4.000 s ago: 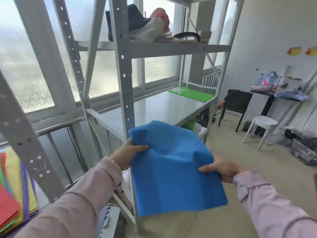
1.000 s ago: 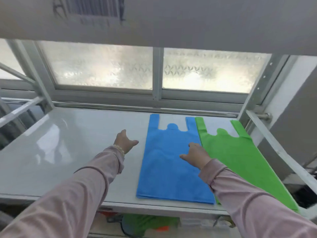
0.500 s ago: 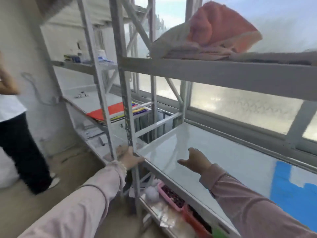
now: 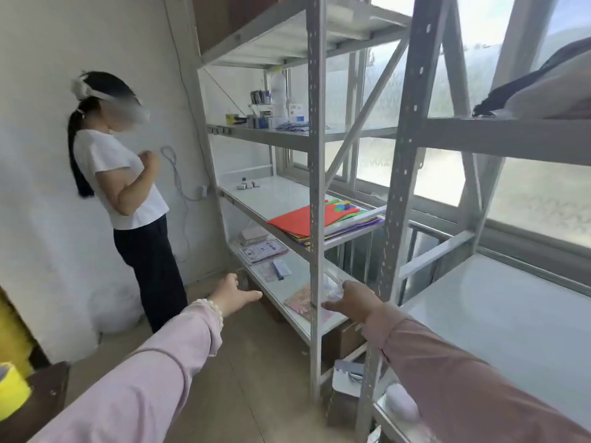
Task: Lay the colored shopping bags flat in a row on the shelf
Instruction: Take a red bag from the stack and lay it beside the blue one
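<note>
Both of the person's hands reach out empty toward the stack of colored bags [image 4: 323,220], which lies on the middle board of the far shelf unit [image 4: 316,187] at about twelve o'clock from the hands, a red one on top and purple, yellow and green edges showing below it. The left hand [image 4: 235,294] is open with fingers relaxed and gripping nothing; the right hand [image 4: 350,300] is likewise spread and empty, level with the grey upright post [image 4: 396,187]. The near white shelf [image 4: 499,314], at three o'clock, is where a row would likely go. The main risk is the pick itself: thin sheets stacked flush could come up two or three at once, or the pile could slide off the board's front edge. An arm could also knock the post. A second person [image 4: 128,193] stands at ten o'clock, well apart, and seems unlikely to interfere.
</note>
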